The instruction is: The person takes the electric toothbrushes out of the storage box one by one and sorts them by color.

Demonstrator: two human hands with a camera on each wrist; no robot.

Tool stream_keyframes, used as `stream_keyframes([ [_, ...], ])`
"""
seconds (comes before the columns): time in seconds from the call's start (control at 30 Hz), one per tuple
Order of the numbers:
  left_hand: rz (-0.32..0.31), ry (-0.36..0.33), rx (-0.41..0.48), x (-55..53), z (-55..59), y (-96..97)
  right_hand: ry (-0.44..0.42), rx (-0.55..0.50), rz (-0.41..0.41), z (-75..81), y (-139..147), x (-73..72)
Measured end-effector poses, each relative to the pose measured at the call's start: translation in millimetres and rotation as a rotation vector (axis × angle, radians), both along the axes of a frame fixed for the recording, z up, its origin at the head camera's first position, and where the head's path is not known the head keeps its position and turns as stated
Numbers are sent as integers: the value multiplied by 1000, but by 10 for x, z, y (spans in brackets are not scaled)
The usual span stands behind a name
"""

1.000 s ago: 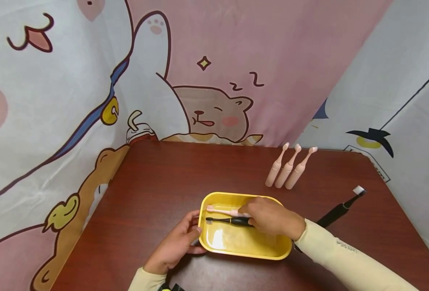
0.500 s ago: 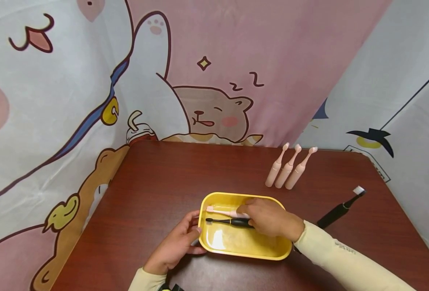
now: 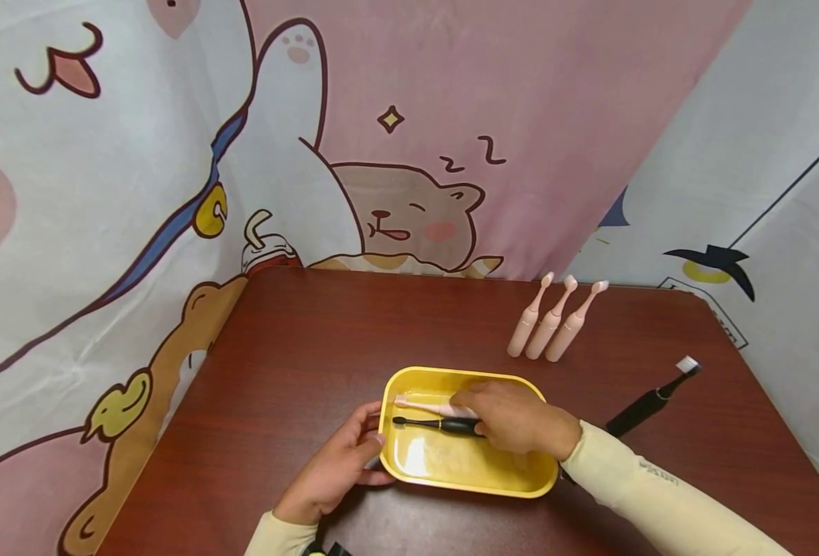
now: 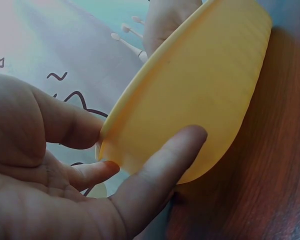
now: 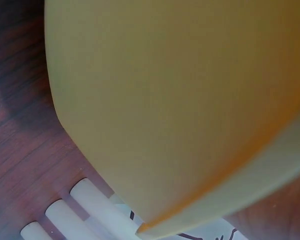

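Observation:
My left hand (image 3: 340, 469) holds the left end of a yellow plastic tray (image 3: 465, 488), thumb at the rim; in the left wrist view its fingers (image 4: 162, 160) lie against the outer wall. Inside the tray, a pink electric toothbrush (image 3: 423, 405) and a black electric toothbrush (image 3: 456, 425) lie side by side, heads to the left. My right hand (image 3: 513, 417) reaches into the tray over both handle ends and grips the black one; its fingertips are mostly hidden. In the right wrist view the tray's outer wall (image 5: 155, 100) hides that hand.
Three pink electric toothbrushes (image 3: 546, 328) stand upright in a row behind the tray. Another black electric toothbrush (image 3: 652, 401) stands to the right, partly behind my right forearm. A cartoon-printed cloth (image 3: 395, 77) hangs behind the brown table (image 3: 298, 340).
The black toothbrush in the tray has shifted very slightly toward the near side and turned a little, its bristles showing more. Both hands stay in nearly the same places.

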State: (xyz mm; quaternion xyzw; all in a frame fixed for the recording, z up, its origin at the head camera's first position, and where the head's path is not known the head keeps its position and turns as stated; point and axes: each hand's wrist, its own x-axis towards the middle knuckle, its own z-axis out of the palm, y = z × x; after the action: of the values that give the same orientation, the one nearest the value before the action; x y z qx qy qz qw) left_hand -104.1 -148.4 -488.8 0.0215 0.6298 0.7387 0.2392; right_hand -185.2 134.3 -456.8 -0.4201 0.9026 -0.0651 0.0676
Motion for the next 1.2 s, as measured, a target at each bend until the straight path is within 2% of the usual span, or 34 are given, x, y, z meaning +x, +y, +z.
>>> stream_keyframes([
  [0.33, 5, -8, -1, -5, -14, 1, -25, -8, 17, -1, 14, 37],
  [0.67, 6, -5, -8, -8, 0, -4, 32, -35, 9, 4, -43, 152],
  [1.03, 11, -10, -10, -4, 12, 5, -21, -44, 31, 18, -71, 246],
  [1.2, 10, -9, -6, -2, 9, 11, -18, -42, 46, 13, -79, 274],
])
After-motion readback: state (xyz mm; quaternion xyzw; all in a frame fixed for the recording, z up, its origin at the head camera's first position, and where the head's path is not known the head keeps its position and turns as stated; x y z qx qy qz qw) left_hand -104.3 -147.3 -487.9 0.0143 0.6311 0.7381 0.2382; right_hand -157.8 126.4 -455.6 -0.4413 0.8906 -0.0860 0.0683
